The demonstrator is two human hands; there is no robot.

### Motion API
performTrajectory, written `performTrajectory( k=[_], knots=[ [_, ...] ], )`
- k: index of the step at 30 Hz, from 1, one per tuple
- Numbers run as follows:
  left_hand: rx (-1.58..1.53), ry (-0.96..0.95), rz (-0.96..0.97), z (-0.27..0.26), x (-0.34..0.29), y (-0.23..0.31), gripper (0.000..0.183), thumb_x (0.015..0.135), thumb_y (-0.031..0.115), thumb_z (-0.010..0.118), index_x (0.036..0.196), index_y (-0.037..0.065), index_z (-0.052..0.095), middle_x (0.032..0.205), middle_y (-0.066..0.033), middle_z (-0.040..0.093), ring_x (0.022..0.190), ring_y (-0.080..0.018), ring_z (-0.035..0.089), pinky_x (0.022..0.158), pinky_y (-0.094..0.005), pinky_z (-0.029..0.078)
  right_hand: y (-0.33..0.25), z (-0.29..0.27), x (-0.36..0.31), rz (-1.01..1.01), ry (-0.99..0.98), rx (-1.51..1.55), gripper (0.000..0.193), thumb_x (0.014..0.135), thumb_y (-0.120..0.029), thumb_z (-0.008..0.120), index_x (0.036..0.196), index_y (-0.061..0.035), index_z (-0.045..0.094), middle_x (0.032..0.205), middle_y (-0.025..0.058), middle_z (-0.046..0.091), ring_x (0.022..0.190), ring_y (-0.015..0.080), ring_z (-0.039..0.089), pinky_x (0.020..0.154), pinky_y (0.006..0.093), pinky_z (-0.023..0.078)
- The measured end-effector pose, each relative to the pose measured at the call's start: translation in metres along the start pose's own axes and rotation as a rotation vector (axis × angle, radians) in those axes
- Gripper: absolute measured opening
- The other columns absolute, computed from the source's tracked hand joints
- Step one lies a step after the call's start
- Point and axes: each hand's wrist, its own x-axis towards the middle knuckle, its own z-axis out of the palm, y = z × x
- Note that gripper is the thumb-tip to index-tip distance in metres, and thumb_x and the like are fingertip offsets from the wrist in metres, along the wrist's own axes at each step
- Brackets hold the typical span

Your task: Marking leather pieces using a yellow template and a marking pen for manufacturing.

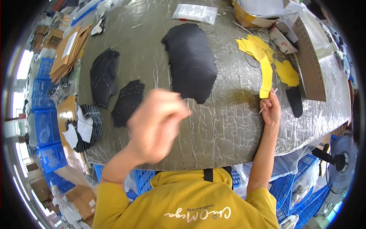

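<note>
Right hand (270, 110) fingers pinched on pen (268, 101), touching yellow template (265, 72) end: thin, light, probably floppy; best held flat. Left hand (156, 124) blurred, finger state unclear.

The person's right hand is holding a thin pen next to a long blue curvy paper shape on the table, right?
Not quite. The long curvy paper shape is yellow, not blue, as the head view shows. The rest holds: the right hand has a thin pen in its grip, right beside that shape on the table.
</note>
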Motion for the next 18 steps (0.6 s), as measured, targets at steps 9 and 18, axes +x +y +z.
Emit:
performTrajectory(
  k=[9,18],
  knots=[
    [-0.270,0.654,0.571,-0.059,-0.014,0.081,0.021,0.097,0.036,0.065,0.105,0.018,0.072,0.096,-0.0043,0.064,0.102,-0.0214,0.055,0.114,-0.0597,0.028,-0.005,0.004,0.005,-0.006,0.024,-0.040,0.032,0.104,-0.005,0.056,0.135,0.0017,0.052,0.086,-0.0027,0.051,0.063,0.0040,0.037,0.054,0.0201,0.032],
    [-0.089,0.664,0.362,-0.027,-0.014,0.065,0.023,0.098,0.027,0.060,0.112,0.010,0.070,0.104,-0.0093,0.067,0.104,-0.0239,0.059,0.106,-0.0516,0.040,-0.005,-0.008,0.012,0.016,-0.104,0.019,0.029,0.105,-0.005,0.053,0.134,-0.0003,0.054,0.106,0.0039,0.060,0.067,0.0058,0.042,0.055,0.0206,0.034]
  ],
)
